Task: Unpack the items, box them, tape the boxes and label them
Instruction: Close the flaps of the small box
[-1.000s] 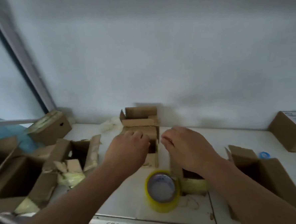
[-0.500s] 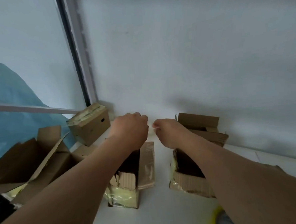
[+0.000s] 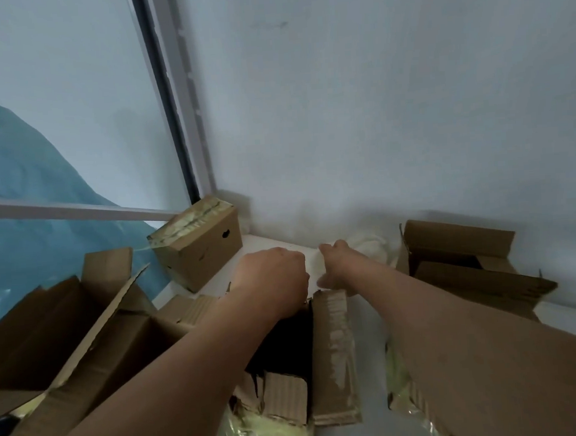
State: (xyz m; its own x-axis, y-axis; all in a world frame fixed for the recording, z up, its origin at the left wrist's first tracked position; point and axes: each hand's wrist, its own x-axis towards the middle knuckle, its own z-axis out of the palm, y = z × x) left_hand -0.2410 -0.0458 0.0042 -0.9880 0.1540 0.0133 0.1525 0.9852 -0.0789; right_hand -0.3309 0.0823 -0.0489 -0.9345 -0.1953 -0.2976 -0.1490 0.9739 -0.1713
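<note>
Both hands reached farther toward wall; left hand point(image 3: 272, 279) fingers curled, right hand point(image 3: 338, 265) fingers unclear.

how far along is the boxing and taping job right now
Done: one box by the window frame is shut and taped. In hand: left hand and right hand reach to the back of the table, over an open box, toward pale wrapping; whether they hold anything is unclear. Left: the open boxes on the left and right are unsealed. No labels visible.

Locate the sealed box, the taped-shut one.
Head view, left of centre: the sealed box stands in the table's back corner by the window frame, beyond the left hand.
</note>
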